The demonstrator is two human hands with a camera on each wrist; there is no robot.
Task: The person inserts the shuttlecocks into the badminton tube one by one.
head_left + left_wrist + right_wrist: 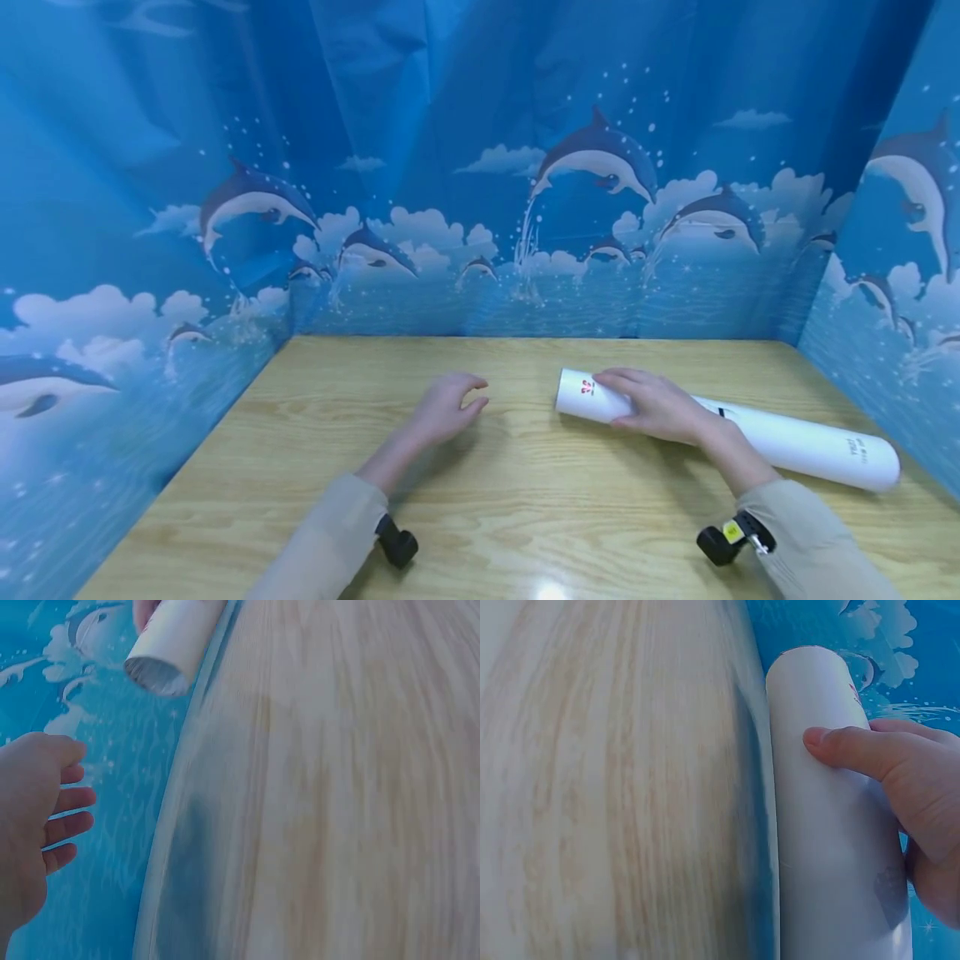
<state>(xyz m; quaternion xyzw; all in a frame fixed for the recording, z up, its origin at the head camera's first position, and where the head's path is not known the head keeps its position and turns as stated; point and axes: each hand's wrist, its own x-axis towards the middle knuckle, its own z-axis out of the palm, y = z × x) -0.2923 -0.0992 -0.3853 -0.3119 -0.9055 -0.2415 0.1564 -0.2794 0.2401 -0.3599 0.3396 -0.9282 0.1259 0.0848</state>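
Note:
A long white tube (795,437) with a red logo near its left end and dark print near its right end lies slantwise over the right half of the table. My right hand (663,406) grips it near the left end. In the right wrist view the thumb (847,748) presses along the tube's near side, and most of the other fingers are hidden behind it. That end of the tube (176,645) looks hollow and greyish inside in the left wrist view. My left hand (447,408) hovers over the table's middle, fingers loosely bent around nothing, apart from the tube.
The wooden table (525,517) has light grain. A blue curtain (465,167) printed with dolphins and clouds stands along its back, left and right sides. Each sleeved wrist wears a small black camera (397,543). The tube's far end lies near the table's right edge.

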